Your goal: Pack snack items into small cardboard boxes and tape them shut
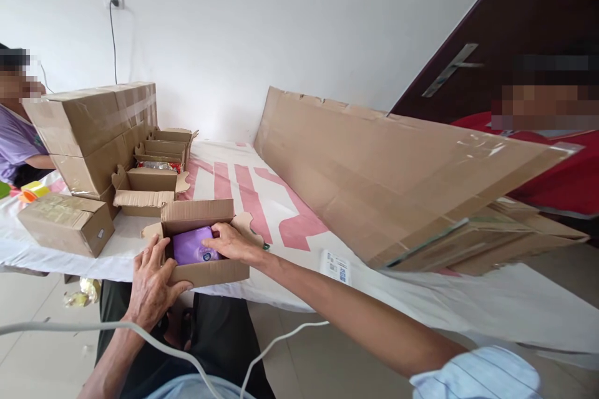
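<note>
A small open cardboard box [210, 272] sits at the near edge of the table. Inside it lies a purple packet [189, 244]. My left hand [150, 283] grips the box's front left corner, fingers curled over the rim. My right hand [230, 243] reaches into the box from the right, fingers pressed on the purple packet. The box's back flap stands up behind the packet.
More open small boxes [148, 188] line up behind, one holding a red-and-silver packet [159, 166]. Taped cartons [91, 131] are stacked at left, a closed one [65, 222] beside them. Large flat cardboard sheets [393, 181] lean at right. Two other people sit at the far left and right.
</note>
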The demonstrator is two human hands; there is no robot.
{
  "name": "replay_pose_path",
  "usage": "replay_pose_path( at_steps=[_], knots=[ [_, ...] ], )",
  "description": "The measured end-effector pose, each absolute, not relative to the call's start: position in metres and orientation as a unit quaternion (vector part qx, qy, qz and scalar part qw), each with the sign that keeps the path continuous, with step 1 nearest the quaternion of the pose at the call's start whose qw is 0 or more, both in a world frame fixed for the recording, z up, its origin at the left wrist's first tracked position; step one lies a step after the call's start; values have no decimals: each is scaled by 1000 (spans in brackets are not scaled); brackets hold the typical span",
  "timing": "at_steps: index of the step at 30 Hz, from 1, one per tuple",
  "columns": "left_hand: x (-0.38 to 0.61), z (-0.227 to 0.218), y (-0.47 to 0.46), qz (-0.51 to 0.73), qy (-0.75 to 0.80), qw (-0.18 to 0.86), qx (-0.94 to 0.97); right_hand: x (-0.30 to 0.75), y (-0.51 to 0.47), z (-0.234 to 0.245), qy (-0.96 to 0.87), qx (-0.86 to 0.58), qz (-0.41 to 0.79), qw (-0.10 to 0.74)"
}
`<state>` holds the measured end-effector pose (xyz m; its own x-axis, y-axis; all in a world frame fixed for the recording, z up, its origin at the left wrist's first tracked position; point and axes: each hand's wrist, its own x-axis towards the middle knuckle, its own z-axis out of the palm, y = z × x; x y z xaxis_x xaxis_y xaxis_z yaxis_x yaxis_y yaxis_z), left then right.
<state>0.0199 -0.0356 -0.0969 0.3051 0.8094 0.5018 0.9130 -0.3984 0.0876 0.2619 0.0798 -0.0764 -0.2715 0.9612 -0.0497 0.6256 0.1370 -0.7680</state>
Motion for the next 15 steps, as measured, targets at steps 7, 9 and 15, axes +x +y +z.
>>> replay_pose_path(
  at_steps=[7, 9, 15],
  knots=[
    [21, -100, -36, -246, -539, 113, -797, 252, 79, -85, -613, -598, 413, 310],
    [20, -100, -36, -244, -540, 115, -797, 251, 78, -85, -617, -610, 402, 292],
    [22, -90, -35, -240, -553, 106, -791, 252, 68, -77, -657, -612, 321, 301]
  ],
)
